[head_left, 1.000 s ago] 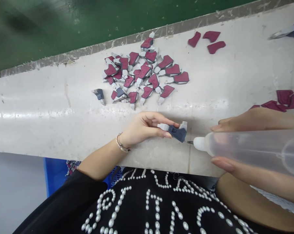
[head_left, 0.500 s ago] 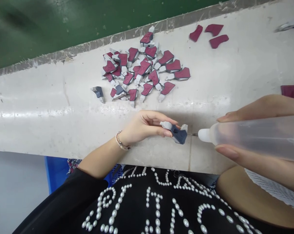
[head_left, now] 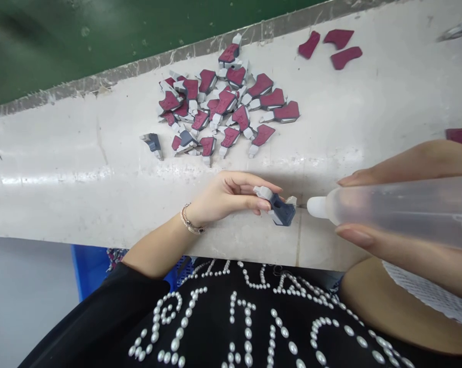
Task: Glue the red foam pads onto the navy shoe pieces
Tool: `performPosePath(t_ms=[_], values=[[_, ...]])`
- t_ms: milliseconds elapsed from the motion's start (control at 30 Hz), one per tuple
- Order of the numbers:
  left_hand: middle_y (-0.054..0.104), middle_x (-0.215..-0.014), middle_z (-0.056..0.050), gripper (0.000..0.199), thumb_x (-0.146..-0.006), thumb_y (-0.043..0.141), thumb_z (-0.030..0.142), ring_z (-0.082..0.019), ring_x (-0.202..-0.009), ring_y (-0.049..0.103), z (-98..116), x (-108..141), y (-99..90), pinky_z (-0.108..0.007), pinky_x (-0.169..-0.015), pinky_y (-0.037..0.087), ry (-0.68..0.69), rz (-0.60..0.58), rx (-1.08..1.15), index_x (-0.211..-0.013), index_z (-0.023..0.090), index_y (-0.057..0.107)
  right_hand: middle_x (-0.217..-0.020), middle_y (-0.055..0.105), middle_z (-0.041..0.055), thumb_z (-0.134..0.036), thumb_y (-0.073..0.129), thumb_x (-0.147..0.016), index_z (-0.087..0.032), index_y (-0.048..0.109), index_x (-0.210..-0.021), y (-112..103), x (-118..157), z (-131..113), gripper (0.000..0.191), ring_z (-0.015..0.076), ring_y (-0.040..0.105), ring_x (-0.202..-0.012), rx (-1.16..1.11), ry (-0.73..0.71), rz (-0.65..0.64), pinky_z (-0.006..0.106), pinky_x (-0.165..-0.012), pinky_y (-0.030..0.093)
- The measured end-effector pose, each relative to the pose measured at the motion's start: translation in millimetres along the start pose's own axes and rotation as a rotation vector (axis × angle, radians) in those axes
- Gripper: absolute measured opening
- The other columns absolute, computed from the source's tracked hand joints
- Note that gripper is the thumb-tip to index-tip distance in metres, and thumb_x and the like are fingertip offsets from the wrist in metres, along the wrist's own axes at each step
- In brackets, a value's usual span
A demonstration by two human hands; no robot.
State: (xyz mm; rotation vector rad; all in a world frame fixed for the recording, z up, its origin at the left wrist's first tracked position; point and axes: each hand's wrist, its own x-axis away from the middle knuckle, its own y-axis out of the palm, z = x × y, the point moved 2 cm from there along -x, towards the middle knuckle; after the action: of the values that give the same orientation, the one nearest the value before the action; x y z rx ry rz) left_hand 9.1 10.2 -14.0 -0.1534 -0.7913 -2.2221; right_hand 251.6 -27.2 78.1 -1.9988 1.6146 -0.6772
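Note:
Between the thumb and fingers of my left hand (head_left: pixel 238 194) is a small dark blue and light grey plastic part (head_left: pixel 282 210), held over the table near its front edge. My right hand (head_left: pixel 403 204) is closed around a translucent squeeze bottle (head_left: pixel 415 207) lying sideways in the grip. From the bottle's white tip (head_left: pixel 317 207) a thin needle points left and meets, or nearly meets, the right side of the part. Whether any liquid comes out cannot be seen.
A heap of grey parts with maroon faces (head_left: pixel 227 102) lies beyond my left hand. A single blue and grey part (head_left: pixel 153 144) sits left of it. Several loose maroon pieces (head_left: pixel 346 57) lie at upper right. Below the table stands a blue crate (head_left: pixel 87 271).
The bottle has shifted slightly left and its needle is closer to the part. The part has tilted a little in my left hand. The view has moved slightly.

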Motion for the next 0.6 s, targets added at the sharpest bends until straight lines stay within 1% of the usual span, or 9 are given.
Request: performPosePath(t_ms=[133, 233, 333, 467, 533, 600], values=[[0.084, -0.101, -0.004, 0.029, -0.077, 0.090, 0.029, -0.017, -0.087, 0.079, -0.3, -0.2, -0.2, -0.023, -0.074, 0.067, -0.037, 0.019, -0.049, -0.105, 0.024, 0.083, -0.079, 0.065, -0.0043, -0.067, 0.071, -0.086, -0.040, 0.063, -0.090, 2.0, -0.6, -1.1, 0.029, 0.0202, 0.061, -0.060, -0.053, 0.013, -0.011, 0.037, -0.043, 0.045], [0.084, -0.099, -0.005, 0.032, -0.076, 0.091, 0.032, -0.018, -0.087, 0.079, -0.6, 0.0, 0.7, -0.025, -0.076, 0.067, -0.049, 0.010, -0.087, -0.106, 0.023, 0.083, -0.078, 0.064, -0.0043, -0.063, 0.074, -0.085, -0.037, 0.063, -0.091, 3.8, -1.8, -0.8, 0.029, 0.0180, 0.060, -0.059, -0.047, -0.021, -0.030, 0.035, -0.043, 0.042], [0.084, -0.096, -0.004, 0.032, -0.077, 0.091, 0.031, -0.017, -0.085, 0.079, -0.9, 0.8, 1.7, -0.025, -0.077, 0.067, -0.046, -0.005, -0.103, -0.106, 0.023, 0.083, -0.073, 0.063, -0.0050, -0.063, 0.074, -0.086, -0.033, 0.063, -0.091, 5.5, -3.3, 0.5, 0.032, 0.0142, 0.055, -0.054, -0.037, -0.050, -0.025, 0.033, -0.042, 0.038], [0.084, -0.102, -0.003, 0.028, -0.079, 0.089, 0.027, -0.017, -0.089, 0.080, -0.3, 2.0, 2.1, -0.025, -0.080, 0.066, -0.022, -0.025, -0.105, -0.107, 0.025, 0.083, -0.069, 0.062, -0.0040, -0.068, 0.072, -0.085, -0.030, 0.066, -0.082, 6.5, -5.2, 1.0, 0.039, 0.0120, 0.049, -0.050, 0.007, -0.035, -0.022, 0.035, -0.042, 0.031], [0.084, -0.104, -0.002, 0.027, -0.081, 0.087, 0.024, -0.018, -0.093, 0.080, 0.6, 2.2, 2.7, -0.025, -0.081, 0.066, -0.004, -0.040, -0.097, -0.107, 0.027, 0.083, -0.069, 0.061, -0.0037, -0.070, 0.071, -0.084, -0.031, 0.066, -0.083, 6.3, -5.8, -0.1, 0.039, 0.0127, 0.049, -0.050, 0.021, -0.039, -0.011, 0.036, -0.042, 0.030], [0.084, -0.106, -0.001, 0.026, -0.081, 0.087, 0.024, -0.019, -0.098, 0.080, 1.3, 1.6, 3.4, -0.026, -0.083, 0.067, 0.002, -0.039, -0.092, -0.107, 0.027, 0.083, -0.073, 0.062, -0.0034, -0.069, 0.070, -0.086, -0.033, 0.064, -0.088, 6.0, -5.7, -1.4, 0.036, 0.0145, 0.053, -0.054, 0.018, -0.052, -0.006, 0.037, -0.043, 0.034]])
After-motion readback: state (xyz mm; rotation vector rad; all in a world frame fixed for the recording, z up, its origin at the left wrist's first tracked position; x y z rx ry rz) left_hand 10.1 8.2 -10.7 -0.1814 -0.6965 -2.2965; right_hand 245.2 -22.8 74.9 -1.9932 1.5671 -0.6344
